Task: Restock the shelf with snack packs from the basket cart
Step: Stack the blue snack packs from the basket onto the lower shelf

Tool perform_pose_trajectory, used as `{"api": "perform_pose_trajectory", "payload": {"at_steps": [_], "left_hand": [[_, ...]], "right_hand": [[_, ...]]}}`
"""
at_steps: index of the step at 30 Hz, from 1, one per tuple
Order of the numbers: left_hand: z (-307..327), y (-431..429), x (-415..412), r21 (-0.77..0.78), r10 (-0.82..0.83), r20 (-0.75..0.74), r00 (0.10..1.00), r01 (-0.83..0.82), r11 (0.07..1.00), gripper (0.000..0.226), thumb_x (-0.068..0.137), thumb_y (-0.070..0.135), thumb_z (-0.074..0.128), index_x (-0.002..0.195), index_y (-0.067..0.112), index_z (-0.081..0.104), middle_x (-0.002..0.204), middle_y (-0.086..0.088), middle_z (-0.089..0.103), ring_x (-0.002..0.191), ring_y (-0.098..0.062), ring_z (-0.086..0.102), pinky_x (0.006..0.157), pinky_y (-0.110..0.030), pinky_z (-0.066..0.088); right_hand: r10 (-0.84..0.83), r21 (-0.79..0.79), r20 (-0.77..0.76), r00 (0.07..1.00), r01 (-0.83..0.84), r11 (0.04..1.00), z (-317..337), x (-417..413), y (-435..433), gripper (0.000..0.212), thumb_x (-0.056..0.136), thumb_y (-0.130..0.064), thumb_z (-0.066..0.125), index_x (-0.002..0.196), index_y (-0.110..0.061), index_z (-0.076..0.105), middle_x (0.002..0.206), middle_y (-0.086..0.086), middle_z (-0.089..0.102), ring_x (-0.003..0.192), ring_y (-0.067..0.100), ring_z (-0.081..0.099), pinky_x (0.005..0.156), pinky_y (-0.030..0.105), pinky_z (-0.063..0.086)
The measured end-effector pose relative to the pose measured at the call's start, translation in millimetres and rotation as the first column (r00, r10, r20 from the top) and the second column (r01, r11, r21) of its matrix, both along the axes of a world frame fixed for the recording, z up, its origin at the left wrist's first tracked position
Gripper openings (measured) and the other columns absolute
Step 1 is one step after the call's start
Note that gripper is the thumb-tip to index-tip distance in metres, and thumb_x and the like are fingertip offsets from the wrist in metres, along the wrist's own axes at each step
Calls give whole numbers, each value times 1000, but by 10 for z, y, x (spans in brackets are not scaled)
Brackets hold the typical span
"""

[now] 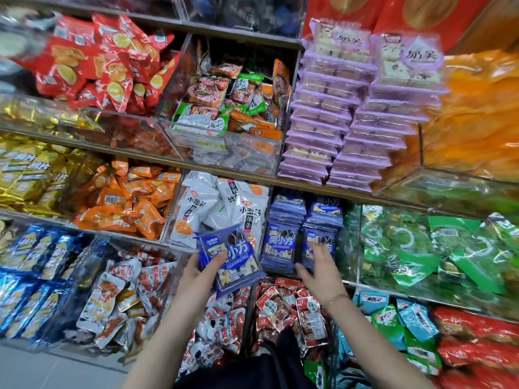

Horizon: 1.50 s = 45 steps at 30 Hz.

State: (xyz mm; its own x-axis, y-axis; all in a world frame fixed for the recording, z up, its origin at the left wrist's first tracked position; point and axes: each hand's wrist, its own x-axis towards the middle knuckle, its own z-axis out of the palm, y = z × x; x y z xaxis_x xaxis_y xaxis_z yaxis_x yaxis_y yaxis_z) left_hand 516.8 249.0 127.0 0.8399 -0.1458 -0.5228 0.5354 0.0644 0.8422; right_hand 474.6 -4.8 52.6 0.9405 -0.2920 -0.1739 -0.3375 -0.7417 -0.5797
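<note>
Pretty blurry toward the edges, so most labels unreadable, and the dark shape (269, 363) at the bottom between the forearms too cut off to identify. Got a blue pack (233, 258) gripped in the left hand (193, 272) — thumb curled over the front, fingers hidden behind it, pack tilted just in front of the white packs (222, 209). As for the right hand (318, 266), fingers fairly straight, tips touching the front of the right blue stack (323, 217), nothing held, part of that front pack covered. Just beside it, the left blue stack (282, 234). Then green bags (421, 248) to the right, purple stacks (337, 116) above, red packs (283, 304) below.
</note>
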Motion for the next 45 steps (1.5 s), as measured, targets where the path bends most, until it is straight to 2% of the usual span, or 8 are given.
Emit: {"api": "perform_pose_trajectory", "payload": {"at_steps": [4,9,12,17,23,28,34,45], "left_hand": [[23,-215,-25,27,-64,19,998,64,998,61,75,47,72,126,23,52,112,-1,70,105,-22,66,102,-51,44],[25,-430,-81,97,-141,122,983,129,987,24,82,34,71,103,27,61,95,6,74,85,-5,69,78,-26,51],[19,-408,-76,128,-129,139,982,111,986,13,87,35,65,96,30,58,90,10,70,73,4,66,62,-16,47],[-17,-228,-1,110,0,63,998,-7,994,13,96,33,53,107,26,52,104,11,63,87,1,61,84,-33,46],[-45,-23,65,77,107,28,994,-109,991,15,99,24,50,112,27,56,106,1,69,96,-20,66,77,-35,51],[-38,22,59,77,110,-6,994,-109,991,27,98,26,51,125,25,52,117,-3,66,105,-25,64,86,-41,52],[-59,40,80,86,108,-2,994,-108,990,11,97,29,52,105,33,57,104,4,71,95,-19,68,74,-35,51],[13,-206,115,-12,68,-21,997,-69,998,10,96,34,53,101,38,45,93,29,53,86,7,51,92,-35,41]], "right_hand": [[12,564,5,1000,-13,826,471,-158,331,7,92,-33,53,97,-35,56,94,-11,60,84,2,61,70,10,47],[-74,733,33,997,26,680,615,-205,585,10,89,-19,61,84,-19,52,73,-1,53,62,10,52,59,25,46],[-208,884,-33,978,126,450,541,-220,583,6,90,-7,56,88,-12,55,72,1,53,53,8,54,52,21,47],[-515,915,-235,825,366,170,394,-164,329,14,87,-13,60,100,-11,55,67,3,63,48,12,60,53,23,53],[-709,845,-160,686,466,261,328,598,44,38,92,-11,56,126,2,43,87,11,57,48,10,58,54,16,54],[-626,860,-145,766,411,304,286,1237,-3,49,97,-2,42,143,-1,25,141,21,40,116,33,56,97,32,45],[-401,160,-87,912,410,898,223,1320,-179,41,98,-12,38,138,-4,43,134,21,38,92,35,59,76,33,43],[-217,246,27,976,204,948,375,424,325,55,92,-23,54,142,-12,32,138,7,30,66,12,58,77,29,44]]}}
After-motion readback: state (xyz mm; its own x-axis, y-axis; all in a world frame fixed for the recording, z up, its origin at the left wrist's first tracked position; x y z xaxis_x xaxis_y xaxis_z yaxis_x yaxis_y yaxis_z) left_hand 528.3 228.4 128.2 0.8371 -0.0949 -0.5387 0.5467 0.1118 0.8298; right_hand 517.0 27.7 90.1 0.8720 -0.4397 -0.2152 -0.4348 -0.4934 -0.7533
